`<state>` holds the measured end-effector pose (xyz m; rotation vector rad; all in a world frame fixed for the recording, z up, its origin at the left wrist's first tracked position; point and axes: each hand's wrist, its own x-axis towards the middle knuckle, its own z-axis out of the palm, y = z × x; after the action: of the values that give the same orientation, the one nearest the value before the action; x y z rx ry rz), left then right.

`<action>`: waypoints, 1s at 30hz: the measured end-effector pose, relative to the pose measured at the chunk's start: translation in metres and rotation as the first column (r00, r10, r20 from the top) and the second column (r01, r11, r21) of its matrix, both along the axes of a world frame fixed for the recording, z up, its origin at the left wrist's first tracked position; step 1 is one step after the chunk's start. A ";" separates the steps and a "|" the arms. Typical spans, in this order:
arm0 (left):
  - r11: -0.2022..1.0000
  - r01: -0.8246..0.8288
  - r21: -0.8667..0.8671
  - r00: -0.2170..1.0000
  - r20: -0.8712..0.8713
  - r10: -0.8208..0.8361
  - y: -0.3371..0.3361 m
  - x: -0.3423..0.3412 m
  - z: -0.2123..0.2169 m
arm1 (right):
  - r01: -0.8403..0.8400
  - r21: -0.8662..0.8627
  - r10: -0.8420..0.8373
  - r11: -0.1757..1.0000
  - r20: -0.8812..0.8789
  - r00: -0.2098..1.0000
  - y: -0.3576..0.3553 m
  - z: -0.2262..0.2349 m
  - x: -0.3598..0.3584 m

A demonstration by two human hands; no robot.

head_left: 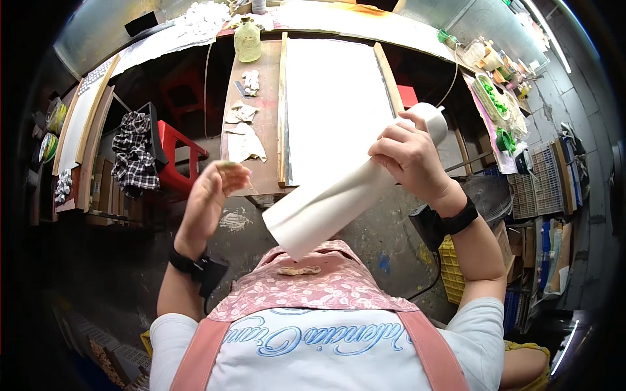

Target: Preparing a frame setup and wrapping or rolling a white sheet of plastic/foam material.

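My right hand (409,158) grips a white rolled sheet (332,202), a long tube held slantwise from near my chest up to the right. My left hand (210,199) is raised to the left of the roll, fingers pinched together around a tiny pale bit, apart from the roll. Both wrists carry black bands. A pink patterned apron (319,287) covers my front, with a small crumbly patch on it.
Ahead stands a wooden table (257,117) with a long white sheet (332,104) between wooden rails, paper scraps and a yellowish bottle (248,40). A red stool (173,156) and checked cloth (134,159) are at left. Crates and baskets (531,182) crowd the right.
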<state>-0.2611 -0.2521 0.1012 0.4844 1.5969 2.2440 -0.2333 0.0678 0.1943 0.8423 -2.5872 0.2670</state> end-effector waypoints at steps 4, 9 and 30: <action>0.989 -0.126 -0.082 0.991 -0.046 0.123 0.059 0.041 -0.020 | 0.087 -0.085 -0.082 0.993 0.054 0.995 0.023 -0.006 -0.004; 0.874 -0.380 -0.303 0.892 -0.370 0.260 0.081 0.016 -0.020 | 0.115 -0.162 -0.102 0.980 0.088 0.991 0.033 -0.012 -0.008; 0.929 -0.243 -0.279 0.927 -0.350 0.137 0.168 0.000 0.021 | 0.216 -0.541 -0.180 0.813 0.119 0.976 0.050 -0.042 -0.004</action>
<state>-0.2615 -0.0845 0.1225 0.6579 2.2178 2.0549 -0.2371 0.1177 0.1528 0.3505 -2.4154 0.9371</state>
